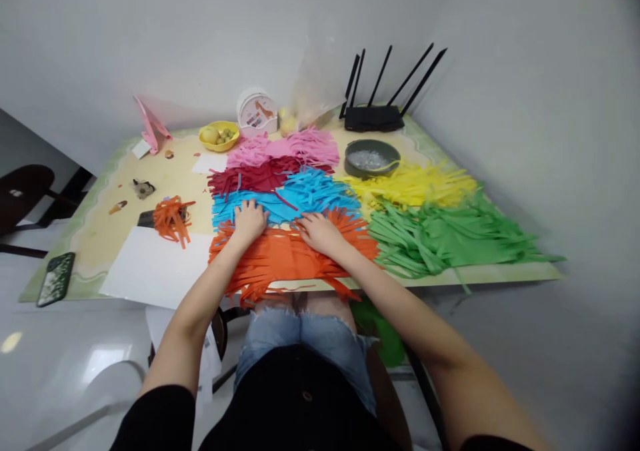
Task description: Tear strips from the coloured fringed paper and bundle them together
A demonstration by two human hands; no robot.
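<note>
Fringed sheets of coloured crepe paper lie in rows across the table in front of me. My left hand (251, 219) rests with spread fingers on the blue fringed paper (280, 206), near its lower edge. At the seam of the blue and the orange fringed paper (280, 254) lies my right hand (320, 231), fingers stretched out and pointing left. Behind the blue row are a dark red fringed paper (257, 176) and a pink one (285, 148). To the right spread a yellow fringed paper (420, 183) and a green one (455, 234).
A dark round bowl (371, 158) stands before a black router (374, 118). At the back are a yellow fruit bowl (219, 136) and a white box (257, 112). Leftward lie orange strips (171, 219), white paper (155, 264) and a phone (56, 279) at the table edge.
</note>
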